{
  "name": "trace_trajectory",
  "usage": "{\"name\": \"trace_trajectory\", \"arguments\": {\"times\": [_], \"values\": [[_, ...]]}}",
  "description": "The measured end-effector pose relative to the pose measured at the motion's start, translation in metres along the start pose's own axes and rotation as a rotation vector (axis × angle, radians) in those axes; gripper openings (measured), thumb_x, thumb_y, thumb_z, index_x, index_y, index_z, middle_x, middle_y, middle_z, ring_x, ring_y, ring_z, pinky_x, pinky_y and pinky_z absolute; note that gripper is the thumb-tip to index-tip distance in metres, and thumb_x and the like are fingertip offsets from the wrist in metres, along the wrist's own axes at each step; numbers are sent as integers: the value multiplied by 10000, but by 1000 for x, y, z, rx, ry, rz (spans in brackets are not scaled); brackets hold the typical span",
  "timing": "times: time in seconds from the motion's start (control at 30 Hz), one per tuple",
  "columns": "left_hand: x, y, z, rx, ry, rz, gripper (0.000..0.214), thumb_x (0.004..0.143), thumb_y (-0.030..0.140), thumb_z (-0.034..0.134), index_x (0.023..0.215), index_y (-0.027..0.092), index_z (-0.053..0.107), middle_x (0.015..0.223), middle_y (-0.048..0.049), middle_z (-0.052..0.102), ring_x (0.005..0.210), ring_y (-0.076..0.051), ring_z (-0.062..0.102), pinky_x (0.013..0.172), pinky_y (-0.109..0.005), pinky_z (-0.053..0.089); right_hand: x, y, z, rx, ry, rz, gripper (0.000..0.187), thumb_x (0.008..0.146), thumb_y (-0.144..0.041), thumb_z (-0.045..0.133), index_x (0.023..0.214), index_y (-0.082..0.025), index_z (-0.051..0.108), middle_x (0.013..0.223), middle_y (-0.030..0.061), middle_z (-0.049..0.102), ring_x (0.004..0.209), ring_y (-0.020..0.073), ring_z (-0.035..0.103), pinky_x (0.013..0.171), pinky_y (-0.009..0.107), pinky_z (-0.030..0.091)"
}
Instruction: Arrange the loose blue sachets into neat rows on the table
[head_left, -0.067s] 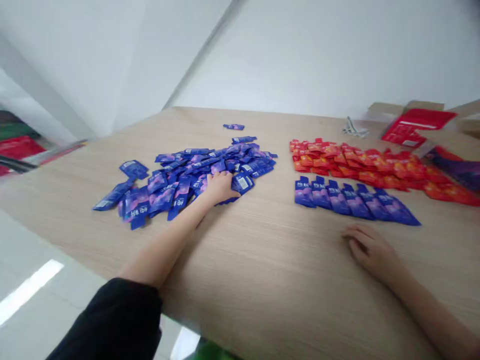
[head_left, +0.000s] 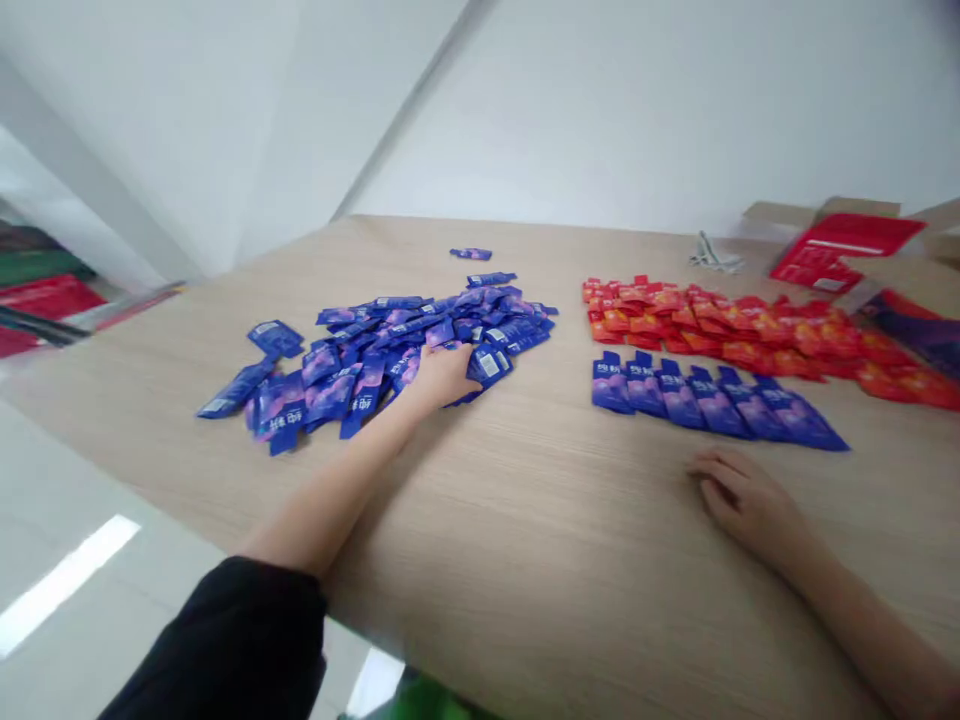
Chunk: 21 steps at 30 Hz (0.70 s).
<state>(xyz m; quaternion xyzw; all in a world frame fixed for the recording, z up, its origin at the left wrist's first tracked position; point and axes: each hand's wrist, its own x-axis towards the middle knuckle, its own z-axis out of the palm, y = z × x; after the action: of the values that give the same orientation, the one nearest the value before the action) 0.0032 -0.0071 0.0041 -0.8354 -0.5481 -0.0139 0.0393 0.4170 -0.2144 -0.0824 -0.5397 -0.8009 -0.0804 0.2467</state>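
My left hand [head_left: 442, 376] reaches into a loose pile of blue sachets [head_left: 390, 345] on the wooden table [head_left: 525, 540]. Its fingers curl down onto the sachets at the pile's near right edge; I cannot make out whether one is gripped. My right hand [head_left: 742, 500] rests on the table with fingers loosely bent, holding nothing. Just beyond it lies a neat overlapping row of blue sachets [head_left: 712, 403]. Behind that row spreads a layer of red-orange sachets [head_left: 750, 325].
Red cartons and cardboard [head_left: 840, 245] stand at the far right, with a dark purple packet [head_left: 919, 335] beside them. A small grey item [head_left: 712, 258] lies near the wall. Two stray blue sachets [head_left: 471, 254] lie beyond the pile. The table's near left edge drops to a pale floor.
Almost nothing differs; the view has shifted slightly right, and my left hand stays on the pile with its fingers a little more curled.
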Motion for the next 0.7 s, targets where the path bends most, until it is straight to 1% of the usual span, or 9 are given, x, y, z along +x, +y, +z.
{"name": "trace_trajectory", "arguments": {"times": [0.1,0.2,0.3,0.37,0.4,0.47,0.53,0.63,0.7], "values": [[-7,11,-8,11,83,67,466,823,336,626,1266,223,538,1005,-89,727,989,-289,664,968,-432,347,-2,-2,2,62,-12,0,192,915,-244,459,931,-210,647,1004,77,642,924,236,633,812,400,553],[-18,28,-19,-33,209,180,282,861,279,574,1135,211,581,985,-79,720,957,-265,663,861,-375,385,-2,-11,1,104,-7,-7,187,905,-238,466,947,-216,648,1008,76,644,931,244,635,827,417,553],[-43,55,-28,-131,311,392,105,907,267,520,951,195,583,908,-56,702,879,-215,651,760,-324,384,2,-34,-12,150,19,28,191,916,-233,464,1008,-225,630,1043,81,633,970,247,630,858,420,550],[-65,79,-30,-213,362,537,125,935,259,479,887,190,572,837,-40,686,801,-182,636,728,-310,379,7,-55,-26,224,65,114,219,930,-263,482,1116,-236,595,1092,87,615,992,243,623,861,409,555],[-76,93,-28,-258,380,618,151,949,247,455,874,189,572,822,-35,681,781,-167,630,725,-306,379,9,-67,-35,284,84,156,281,933,-293,504,1204,-240,555,1146,96,597,1015,244,616,861,405,560],[-95,119,-21,-339,386,798,205,975,219,406,866,190,577,834,-31,687,789,-146,631,741,-300,391,12,-86,-50,442,80,194,522,916,-369,565,1394,-237,403,1302,129,523,1096,261,591,871,406,570],[-105,142,-8,-401,351,935,248,992,200,374,857,192,582,872,-37,704,825,-138,645,771,-298,410,8,-99,-60,571,-2,184,649,908,-385,591,1469,-244,297,1367,137,499,1132,263,591,894,403,574],[-106,164,13,-508,269,982,248,999,198,371,909,188,602,1012,-67,725,960,-155,662,836,-302,443,-7,-104,-61,566,-119,153,454,947,-279,525,1390,-269,429,1271,85,610,1107,233,627,948,385,558],[-102,173,24,-569,219,980,241,999,192,374,1029,187,612,1151,-77,705,1099,-167,632,912,-314,447,-19,-103,-56,478,-103,108,384,952,-205,478,1332,-255,503,1277,71,619,1153,223,607,996,382,531]]}}
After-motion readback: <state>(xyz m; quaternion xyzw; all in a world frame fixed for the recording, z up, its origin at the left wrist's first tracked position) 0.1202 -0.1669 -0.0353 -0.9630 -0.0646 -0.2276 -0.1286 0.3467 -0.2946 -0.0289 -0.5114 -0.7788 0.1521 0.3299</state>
